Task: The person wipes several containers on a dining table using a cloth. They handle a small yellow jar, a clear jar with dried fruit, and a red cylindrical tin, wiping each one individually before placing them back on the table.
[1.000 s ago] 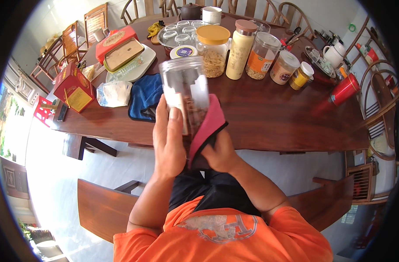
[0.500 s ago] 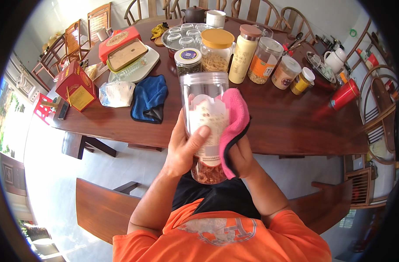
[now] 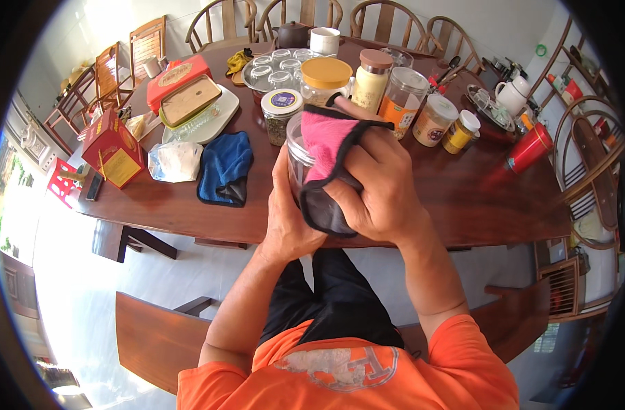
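A: Where is the clear cylindrical jar [image 3: 296,147]?

B: It is between the two hands, in front of the person's body, at the near edge of the dark reddish wooden desk [image 3: 456,205]. Whether its base touches anything, I cannot tell.

A: How are the hands placed?

B: The left hand [image 3: 288,219] is curved around the jar's left and lower side. The right hand [image 3: 384,181] is bent over a pink cloth with black border and grey underside [image 3: 328,140], which lies against the jar's right side and covers most of it.

A: And its long axis?

B: It seems to run away from the body, with the ribbed top end farther off, but the cloth hides much. The left hand is nearer to the bare wall.

A: What is around?

B: Just beyond stands a small glass jar with white lid [image 3: 282,113]; to the left, well apart, lies a blue cloth with dark edge [image 3: 225,167].
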Action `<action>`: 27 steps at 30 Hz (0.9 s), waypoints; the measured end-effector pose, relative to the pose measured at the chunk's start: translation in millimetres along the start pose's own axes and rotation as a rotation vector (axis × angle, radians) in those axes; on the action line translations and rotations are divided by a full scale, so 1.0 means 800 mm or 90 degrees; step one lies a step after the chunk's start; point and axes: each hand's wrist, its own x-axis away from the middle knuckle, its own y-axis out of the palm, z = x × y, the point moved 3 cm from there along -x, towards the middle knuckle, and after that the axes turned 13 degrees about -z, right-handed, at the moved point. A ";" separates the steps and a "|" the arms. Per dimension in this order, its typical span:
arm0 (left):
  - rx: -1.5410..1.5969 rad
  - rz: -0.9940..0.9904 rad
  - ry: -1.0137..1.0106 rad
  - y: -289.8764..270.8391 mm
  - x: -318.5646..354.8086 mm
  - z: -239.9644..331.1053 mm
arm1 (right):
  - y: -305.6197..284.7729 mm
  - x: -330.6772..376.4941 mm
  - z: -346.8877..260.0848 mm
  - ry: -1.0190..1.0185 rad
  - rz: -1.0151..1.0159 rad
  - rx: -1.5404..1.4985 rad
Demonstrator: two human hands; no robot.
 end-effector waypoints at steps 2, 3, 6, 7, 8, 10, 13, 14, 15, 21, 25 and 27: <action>-0.071 0.017 -0.002 0.005 0.002 -0.014 | 0.004 -0.008 0.006 -0.013 -0.043 0.014; -0.082 0.023 -0.007 0.009 0.007 -0.020 | 0.008 -0.011 0.007 -0.020 -0.064 0.020; -0.097 0.031 0.023 0.017 0.006 -0.025 | 0.018 -0.009 0.003 -0.065 -0.021 0.074; -0.093 0.058 0.040 0.022 0.010 -0.030 | 0.024 -0.006 -0.002 -0.080 -0.004 0.083; -0.196 0.052 0.044 0.026 0.016 -0.030 | 0.028 -0.002 -0.007 -0.090 0.016 0.103; -0.258 0.045 0.092 0.029 0.016 -0.029 | 0.024 -0.001 -0.014 -0.121 0.008 0.073; -0.210 0.011 0.063 0.030 0.019 -0.036 | 0.024 -0.008 0.001 -0.167 -0.021 0.026; -0.182 -0.006 0.027 0.031 0.023 -0.042 | 0.022 -0.013 0.005 -0.148 -0.024 0.006; -0.154 -0.025 -0.008 0.032 0.026 -0.049 | 0.022 -0.017 0.009 -0.129 -0.028 -0.013; -0.010 0.051 0.017 0.032 0.026 -0.053 | 0.050 0.003 0.046 0.121 0.091 -0.518; 0.007 0.057 0.064 0.038 0.025 -0.067 | 0.088 0.035 0.062 0.060 0.186 -0.496; -0.031 0.081 0.059 0.035 0.026 -0.064 | 0.115 0.064 0.072 0.131 0.169 -0.486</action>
